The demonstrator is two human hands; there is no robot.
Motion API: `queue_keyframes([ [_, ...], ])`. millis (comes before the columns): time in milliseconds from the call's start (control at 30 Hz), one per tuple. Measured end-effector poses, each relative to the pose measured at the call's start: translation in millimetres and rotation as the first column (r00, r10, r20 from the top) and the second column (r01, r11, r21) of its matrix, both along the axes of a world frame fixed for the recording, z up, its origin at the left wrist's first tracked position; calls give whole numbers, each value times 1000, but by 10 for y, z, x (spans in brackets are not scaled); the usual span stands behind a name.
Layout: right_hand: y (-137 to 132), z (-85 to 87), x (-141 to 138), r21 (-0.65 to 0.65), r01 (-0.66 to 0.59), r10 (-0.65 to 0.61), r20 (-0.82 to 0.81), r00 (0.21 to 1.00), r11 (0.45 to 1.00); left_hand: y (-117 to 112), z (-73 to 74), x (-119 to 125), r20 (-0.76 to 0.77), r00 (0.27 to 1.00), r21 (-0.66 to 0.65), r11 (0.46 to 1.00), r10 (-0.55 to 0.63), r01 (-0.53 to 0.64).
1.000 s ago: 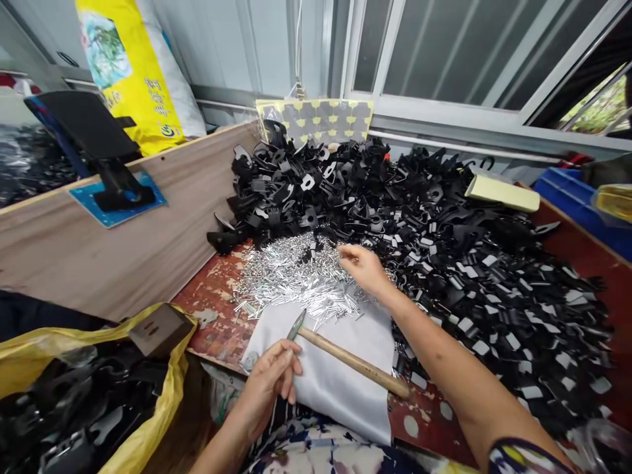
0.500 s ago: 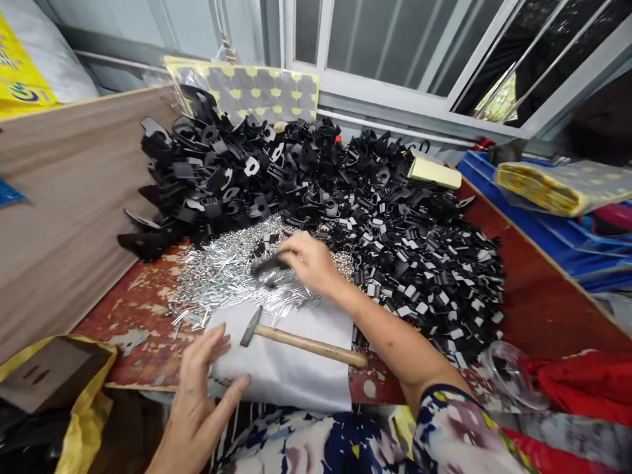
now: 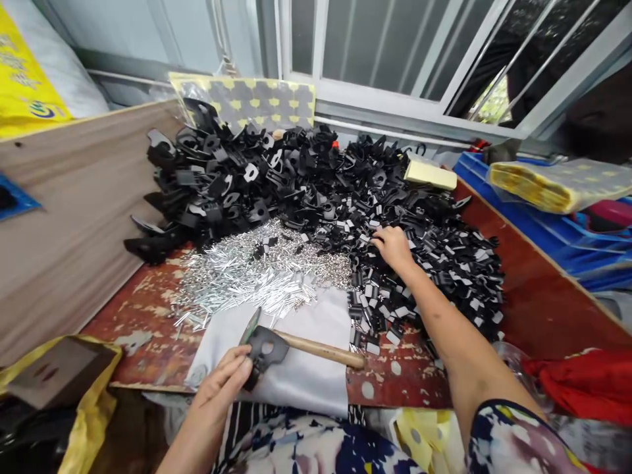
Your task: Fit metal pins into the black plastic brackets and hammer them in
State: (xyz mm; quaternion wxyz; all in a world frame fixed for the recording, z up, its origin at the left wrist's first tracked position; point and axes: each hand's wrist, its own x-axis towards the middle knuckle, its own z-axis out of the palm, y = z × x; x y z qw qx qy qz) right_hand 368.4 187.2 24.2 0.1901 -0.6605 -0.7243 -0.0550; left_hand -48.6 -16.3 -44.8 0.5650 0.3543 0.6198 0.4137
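The left hand (image 3: 222,385) pinched the edge of a black piece (image 3: 277,352) between its fingers. The piece was over the gray cloth (image 3: 316,385), in front of the hammer (image 3: 320,350). The right hand (image 3: 395,250) was at the heap of small black parts (image 3: 454,263), fingers bent and close together; nobody could tell if they had hold of one. A firm left pinch near the edge, away from the hole, seemed best. The right fingers probably needed to take just one part, gently, so others didn't tumble.
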Motion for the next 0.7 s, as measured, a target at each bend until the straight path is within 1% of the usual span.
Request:
queue_keyframes([
  [67,39,-73,129,25,35,-36,63,997,999,-45,23,-5,62,997,-72,997,40,-35],
  [133,5,-132,159,49,61,-66,116,991,997,-80,61,-8,124,989,-110,992,79,-66],
  [200,-49,-152,156,65,90,-99,155,983,994,-101,108,-11,192,976,-139,988,100,-74],
  [267,-95,-120,166,77,120,-132,176,975,990,-110,150,-13,246,963,-154,986,105,-68],
  [367,-189,1,168,128,172,-193,180,965,977,-111,191,-15,277,954,-146,986,113,-75],
  [400,-247,36,133,163,177,-201,146,969,971,-109,200,-14,274,954,-140,986,123,-87],
  [433,-326,52,65,194,166,-184,79,980,967,-105,209,-13,268,954,-137,986,132,-98],
  [467,-428,43,-39,205,130,-129,-19,991,970,-99,217,-12,267,954,-134,985,138,-105],
  [500,-553,1,-180,187,63,-37,-136,990,980,-93,225,-12,274,952,-134,985,139,-105],
  [533,-695,-71,-348,154,-30,71,-263,962,988,-85,233,-12,292,947,-134,986,132,-96],
  [567,-846,-171,-533,72,-163,178,-363,915,984,-76,241,-13,318,941,-136,988,114,-74],
  [600,-996,-286,-720,-16,-280,249,-415,875,960,-67,248,-15,344,934,-134,990,94,-50],
  [633,-1135,-406,-893,-95,-363,295,-414,861,927,-58,254,-17,364,929,-126,992,68,-23],
  [667,-1255,-516,-1040,-130,-405,335,-368,867,905,-47,261,-16,370,928,-109,994,37,4],
  [700,-1352,-605,-1156,-141,-415,352,-333,875,899,-36,269,-12,362,932,-86,996,0,33],
])
